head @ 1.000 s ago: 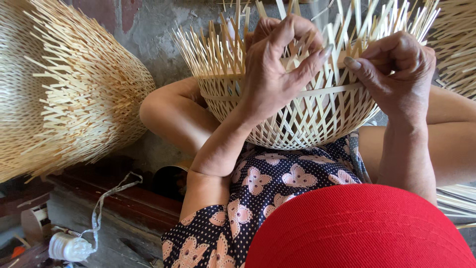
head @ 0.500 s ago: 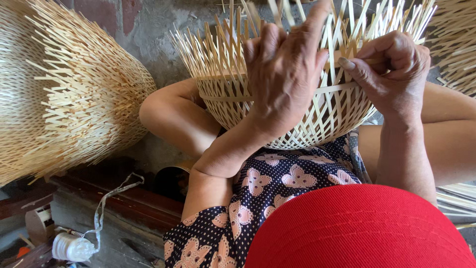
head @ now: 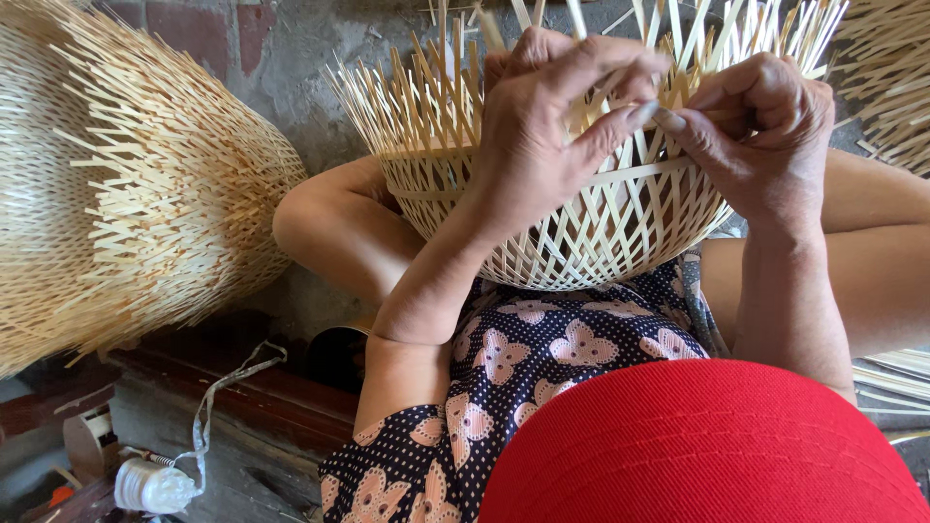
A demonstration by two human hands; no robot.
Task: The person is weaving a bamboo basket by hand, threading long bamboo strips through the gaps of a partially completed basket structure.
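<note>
A person is working an unfinished bamboo basket (head: 581,228) that is resting in the lap, its rounded woven bottom pressing against a dark dress with a pale flower print (head: 542,353). The left hand (head: 542,131) is arching over the basket's near wall, wrist bent and forearm rising steeply from the lap, with the thumb and forefinger closing together on a thin bamboo strip (head: 644,111) at the rim band. The right hand (head: 760,145) is curling in from the other side, knuckles up, its fingertips pinching together on the same strip just beside the left thumb, so that the two grips are meeting nearly nail to nail. Above the pinch, loose upright splints (head: 426,92) are fanning out from the basket's rim; below it, the open lattice of the wall is curving down toward the lap. To the left of the hands, well apart from them, a larger woven basket (head: 126,184) with bristling splint ends is lying on its side. Behind the grip, a rough grey wall (head: 310,48) is showing (a patch of brick at its top). Nearest the camera, the red brim of a cap (head: 717,446) is filling the lower frame, and a white spool with a trailing cord (head: 155,484) is sitting low at left.
</note>
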